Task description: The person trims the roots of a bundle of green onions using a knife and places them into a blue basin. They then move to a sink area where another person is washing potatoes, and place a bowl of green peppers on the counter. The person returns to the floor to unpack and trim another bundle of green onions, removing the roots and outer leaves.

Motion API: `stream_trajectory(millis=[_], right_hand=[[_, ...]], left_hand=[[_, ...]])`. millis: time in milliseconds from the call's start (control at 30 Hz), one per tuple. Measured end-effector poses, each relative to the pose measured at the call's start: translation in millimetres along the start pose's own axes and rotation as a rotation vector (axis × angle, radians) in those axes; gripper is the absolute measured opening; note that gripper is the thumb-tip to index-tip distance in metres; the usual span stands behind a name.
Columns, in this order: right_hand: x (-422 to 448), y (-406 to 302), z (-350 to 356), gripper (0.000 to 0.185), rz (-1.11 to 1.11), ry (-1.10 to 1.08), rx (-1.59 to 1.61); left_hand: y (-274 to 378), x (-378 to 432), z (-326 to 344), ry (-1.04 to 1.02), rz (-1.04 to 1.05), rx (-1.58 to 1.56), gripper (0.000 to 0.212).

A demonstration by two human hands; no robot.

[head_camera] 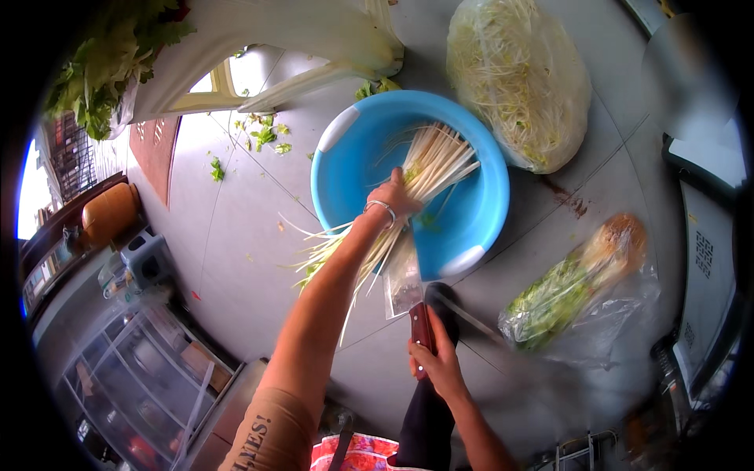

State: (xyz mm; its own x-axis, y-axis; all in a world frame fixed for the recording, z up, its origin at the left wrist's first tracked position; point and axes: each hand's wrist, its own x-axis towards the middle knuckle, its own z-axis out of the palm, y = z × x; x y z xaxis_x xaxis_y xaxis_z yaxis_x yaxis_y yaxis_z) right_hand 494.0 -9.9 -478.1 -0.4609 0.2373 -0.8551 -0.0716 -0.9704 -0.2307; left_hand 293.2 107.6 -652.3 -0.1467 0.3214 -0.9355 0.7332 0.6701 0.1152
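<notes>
Over a blue plastic basin [353,171] on the tiled floor, my left hand [393,197] grips a bundle of long pale vegetable stems [439,156]. One end of the bundle lies inside the basin; the thinner, greenish ends stick out past the near left rim, partly behind my forearm. My right hand [435,350] holds a cleaver [406,277] by its dark red riveted handle. The blade points away from me and meets the stems just below my left hand. Where its upper edge touches them is hidden.
A clear bag of bean sprouts [518,82] rests against the basin's far right. To the right lies a wrapped bunch of leafy greens [551,300]. Leaf scraps [265,135] litter the floor near a pale plastic stool [318,82]. A glass-fronted case [141,371] stands at left.
</notes>
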Motion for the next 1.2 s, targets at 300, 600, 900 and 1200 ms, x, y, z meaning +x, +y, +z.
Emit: stream_trajectory(millis=[300, 600, 900, 1200], right_hand=[[-70, -7, 0, 0.059, -0.115, 0.174, -0.045], [-156, 19, -34, 0.026, -0.019, 0.311, 0.368], [-206, 87, -90, 0.014, 0.021, 0.27, 0.636], [-244, 144, -94, 0.01, -0.059, 0.299, 0.716]], left_hand=[[-21, -110, 51, 0.91, 0.412, -0.178, 0.069], [-115, -364, 253, 0.085, -0.13, -0.385, 0.039], [-177, -458, 272, -0.017, -0.133, -0.594, 0.035], [-159, -465, 244, 0.06, 0.059, -1.302, 0.024]])
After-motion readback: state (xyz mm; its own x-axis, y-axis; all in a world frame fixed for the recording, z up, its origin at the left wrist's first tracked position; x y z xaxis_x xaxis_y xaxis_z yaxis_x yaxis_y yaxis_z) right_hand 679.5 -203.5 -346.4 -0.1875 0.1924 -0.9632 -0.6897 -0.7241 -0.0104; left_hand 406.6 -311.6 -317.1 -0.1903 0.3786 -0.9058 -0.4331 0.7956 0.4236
